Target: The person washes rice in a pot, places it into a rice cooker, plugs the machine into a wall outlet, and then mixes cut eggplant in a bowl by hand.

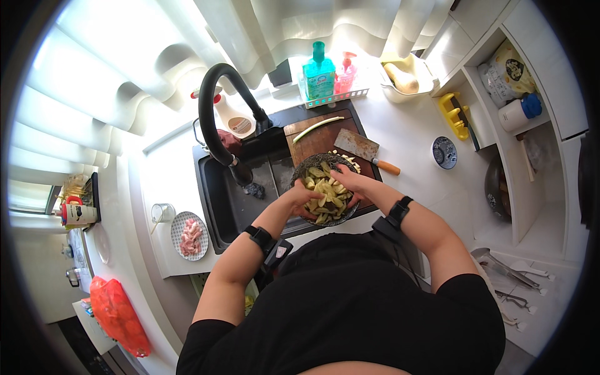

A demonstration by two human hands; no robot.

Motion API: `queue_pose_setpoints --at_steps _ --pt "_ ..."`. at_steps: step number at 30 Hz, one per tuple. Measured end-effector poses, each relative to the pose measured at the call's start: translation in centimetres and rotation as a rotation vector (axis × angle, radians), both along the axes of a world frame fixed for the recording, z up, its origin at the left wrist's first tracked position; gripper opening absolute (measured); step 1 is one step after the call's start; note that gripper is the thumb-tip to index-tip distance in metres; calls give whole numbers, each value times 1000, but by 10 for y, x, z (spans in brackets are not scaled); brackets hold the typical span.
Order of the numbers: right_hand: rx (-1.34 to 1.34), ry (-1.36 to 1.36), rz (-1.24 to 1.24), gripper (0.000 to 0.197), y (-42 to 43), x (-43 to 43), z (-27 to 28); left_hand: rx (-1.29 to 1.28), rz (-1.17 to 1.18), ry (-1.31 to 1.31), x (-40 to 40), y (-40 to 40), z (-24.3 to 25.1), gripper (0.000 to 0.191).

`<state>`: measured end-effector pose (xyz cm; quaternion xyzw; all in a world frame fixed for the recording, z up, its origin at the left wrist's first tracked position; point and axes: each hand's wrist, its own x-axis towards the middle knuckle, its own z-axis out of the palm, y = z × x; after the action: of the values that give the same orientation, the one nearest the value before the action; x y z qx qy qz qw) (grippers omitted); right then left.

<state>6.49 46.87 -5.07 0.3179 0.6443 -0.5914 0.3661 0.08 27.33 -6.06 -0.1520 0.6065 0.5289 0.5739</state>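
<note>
A dark speckled bowl (304,165) heaped with cut pale green vegetable pieces (326,193) is between my two hands, over the near part of a wooden cutting board (307,149). My left hand (301,199) lies on its left side, the thumb over the pieces. At the right side is my right hand (349,183), with its fingers spread at the rim and over the pieces. Past the bowl, chopped white bits (352,162) lie on the board. A cleaver (358,144) with a wooden handle and a green onion stalk (318,129) rest there too.
The black sink (220,211) and its black faucet (206,108) are at left. A plate of raw meat (191,236) and a glass (162,213) stand beyond it. Soap bottles (319,77) stand behind the board; a small patterned bowl (444,152) stands on the right counter.
</note>
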Motion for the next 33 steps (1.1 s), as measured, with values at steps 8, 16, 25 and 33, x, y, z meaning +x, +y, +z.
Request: queue_pose_setpoints --at_steps 8,16,25,33 --pt "-169 -190 90 74 5 -38 -28 7 -40 50 -8 12 -21 112" --pt "-167 100 52 70 2 -20 -2 283 -35 401 1 0 -17 101" --pt "-21 404 93 69 14 14 14 335 -307 920 16 -24 -13 86" --pt "339 793 610 35 16 37 29 45 -519 1035 21 -34 7 75"
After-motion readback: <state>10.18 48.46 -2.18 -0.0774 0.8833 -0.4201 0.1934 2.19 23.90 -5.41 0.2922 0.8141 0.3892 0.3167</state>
